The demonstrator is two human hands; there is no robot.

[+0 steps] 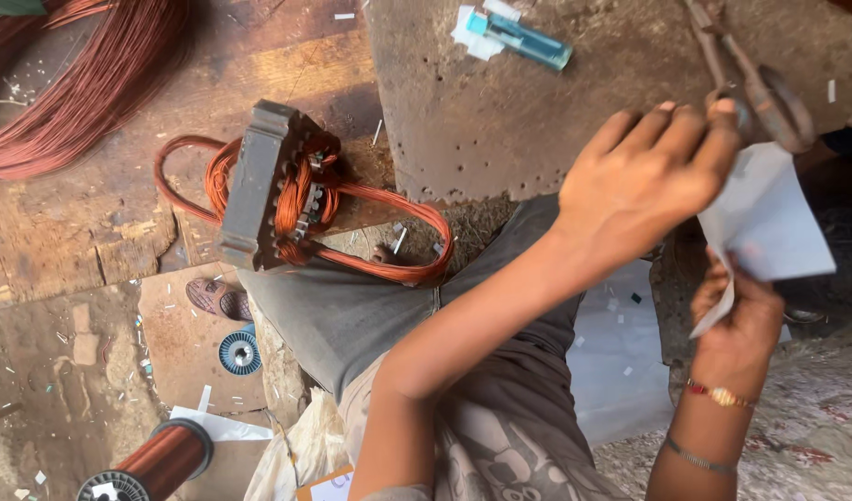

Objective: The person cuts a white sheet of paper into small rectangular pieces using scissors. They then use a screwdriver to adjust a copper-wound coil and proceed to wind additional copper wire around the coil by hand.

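Note:
My left hand (644, 176) reaches up to the right, its back towards me, and grips the handles of rusty scissors (764, 93) whose blades point up and left. Just below, my right hand (736, 315), with a bracelet on the wrist, holds a white sheet of paper (769, 218) by its lower edge. The scissors sit right above the paper's top edge. Whether the blades touch the paper is hidden.
A motor stator (263, 186) wound with copper coils rests on a wooden bench (83, 223). Loose copper wire (73, 83) lies at top left, a wire spool (157, 459) at bottom left. A teal tool (523, 39) lies on a pitted metal slab (500, 121). Another white sheet (621, 362) lies below.

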